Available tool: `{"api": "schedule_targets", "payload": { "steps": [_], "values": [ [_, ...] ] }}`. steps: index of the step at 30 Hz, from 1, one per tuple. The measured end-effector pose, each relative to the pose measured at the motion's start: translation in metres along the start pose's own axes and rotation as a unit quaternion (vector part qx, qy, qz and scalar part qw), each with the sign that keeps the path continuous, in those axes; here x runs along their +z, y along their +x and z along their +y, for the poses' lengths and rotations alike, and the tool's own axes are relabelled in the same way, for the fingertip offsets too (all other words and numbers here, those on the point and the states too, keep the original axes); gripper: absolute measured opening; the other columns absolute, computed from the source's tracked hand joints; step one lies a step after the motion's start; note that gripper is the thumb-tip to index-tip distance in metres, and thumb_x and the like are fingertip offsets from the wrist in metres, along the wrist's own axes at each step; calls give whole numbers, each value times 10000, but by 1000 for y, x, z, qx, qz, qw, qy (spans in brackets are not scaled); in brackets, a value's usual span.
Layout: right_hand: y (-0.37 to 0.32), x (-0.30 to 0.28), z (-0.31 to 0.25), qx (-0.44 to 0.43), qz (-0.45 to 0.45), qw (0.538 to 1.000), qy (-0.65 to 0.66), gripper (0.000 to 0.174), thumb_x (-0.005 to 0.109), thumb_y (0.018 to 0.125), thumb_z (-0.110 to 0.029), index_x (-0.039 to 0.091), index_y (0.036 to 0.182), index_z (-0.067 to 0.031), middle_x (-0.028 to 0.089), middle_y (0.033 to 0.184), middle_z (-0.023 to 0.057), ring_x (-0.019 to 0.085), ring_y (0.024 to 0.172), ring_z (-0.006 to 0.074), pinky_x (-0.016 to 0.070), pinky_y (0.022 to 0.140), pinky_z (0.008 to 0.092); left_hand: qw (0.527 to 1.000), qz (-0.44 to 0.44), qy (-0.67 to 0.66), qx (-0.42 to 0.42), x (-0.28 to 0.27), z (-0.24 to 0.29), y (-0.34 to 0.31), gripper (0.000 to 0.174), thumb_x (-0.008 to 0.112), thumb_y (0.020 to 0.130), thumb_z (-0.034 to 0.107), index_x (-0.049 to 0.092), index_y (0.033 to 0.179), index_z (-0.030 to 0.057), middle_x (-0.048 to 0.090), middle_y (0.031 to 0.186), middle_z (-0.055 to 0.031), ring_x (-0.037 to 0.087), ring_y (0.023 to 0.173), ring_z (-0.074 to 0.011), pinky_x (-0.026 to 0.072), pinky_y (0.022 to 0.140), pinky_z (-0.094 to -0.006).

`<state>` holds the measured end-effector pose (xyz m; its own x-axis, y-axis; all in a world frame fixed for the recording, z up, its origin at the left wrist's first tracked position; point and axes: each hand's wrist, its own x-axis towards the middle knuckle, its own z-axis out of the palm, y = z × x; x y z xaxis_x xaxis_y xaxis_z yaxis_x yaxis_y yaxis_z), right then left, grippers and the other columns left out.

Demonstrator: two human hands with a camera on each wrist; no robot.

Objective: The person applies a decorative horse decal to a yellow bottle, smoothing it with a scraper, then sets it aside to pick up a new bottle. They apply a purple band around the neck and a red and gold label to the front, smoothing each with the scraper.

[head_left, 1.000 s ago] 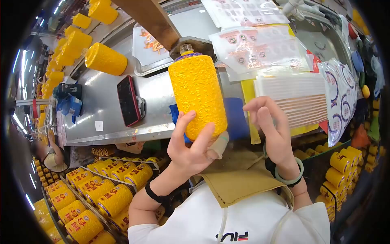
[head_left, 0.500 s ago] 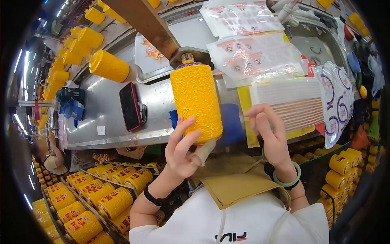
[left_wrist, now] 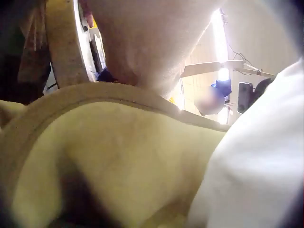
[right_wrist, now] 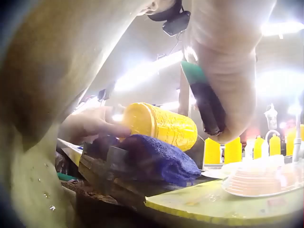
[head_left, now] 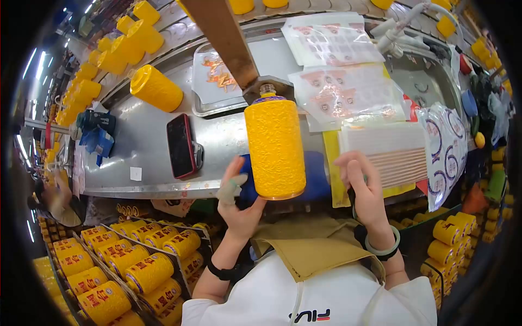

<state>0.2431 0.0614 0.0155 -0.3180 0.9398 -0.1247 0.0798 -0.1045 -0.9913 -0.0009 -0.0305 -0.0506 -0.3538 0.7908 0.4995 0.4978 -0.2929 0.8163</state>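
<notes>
In the head view a yellow embossed bottle lies over a blue towel, its glass neck at a metal bracket. My left hand, with pale covers on some fingers, is beside the bottle's base; its thumb reaches the base edge and the other fingers extend upward. In the right wrist view the same hand is at the base end. My right hand is apart from the bottle, to its right, fingers curled around a slim black-and-green handled tool. The tool's working end is hidden.
A wooden beam rises above the bracket. Left of the bottle lie a phone and another yellow bottle. Plastic-wrapped sheets and a stack of strips lie to the right. Crates of yellow bottles stand below.
My left hand has moved left from across the bottle's lower end to beside it, its fingers now off the front. The right hand stays about the same. The head view has shifted slightly.
</notes>
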Motion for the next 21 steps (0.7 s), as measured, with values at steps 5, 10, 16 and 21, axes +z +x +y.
{"api": "schedule_targets", "payload": {
  "steps": [5,10,16,21],
  "values": [
    [4,11,-17,1,-3,1000,-21,281,537,1092,-249,667,1064,-2,560,803,-6,502,780,83,429,731,253,987,-78,110,87,-8,30,19,362,838,772,-3,700,1105,33,718,1264,-215,651,1237,-420,436,1144,-514],
    [14,9,-8,-35,-23,996,-82,226,617,1040,-197,676,1068,19,601,804,33,530,749,111,453,711,281,989,-84,123,5,6,39,34,832,938,728,120,536,1452,44,480,1552,-221,526,1397,-367,434,1152,-463],
    [45,-17,-20,-126,-71,943,-298,189,721,936,-182,692,1041,-28,636,852,131,623,835,300,501,769,400,990,-133,13,-35,7,17,40,1087,1001,652,215,414,1556,67,346,1631,-219,370,1509,-371,354,1214,-455],
    [91,-55,-16,-133,-26,904,-405,186,717,943,-200,703,1041,-42,650,871,127,630,824,300,509,768,402,988,-141,-1,-58,8,18,39,1101,1003,646,211,400,1562,108,326,1623,-194,378,1492,-369,370,1203,-461]
  ]
}}
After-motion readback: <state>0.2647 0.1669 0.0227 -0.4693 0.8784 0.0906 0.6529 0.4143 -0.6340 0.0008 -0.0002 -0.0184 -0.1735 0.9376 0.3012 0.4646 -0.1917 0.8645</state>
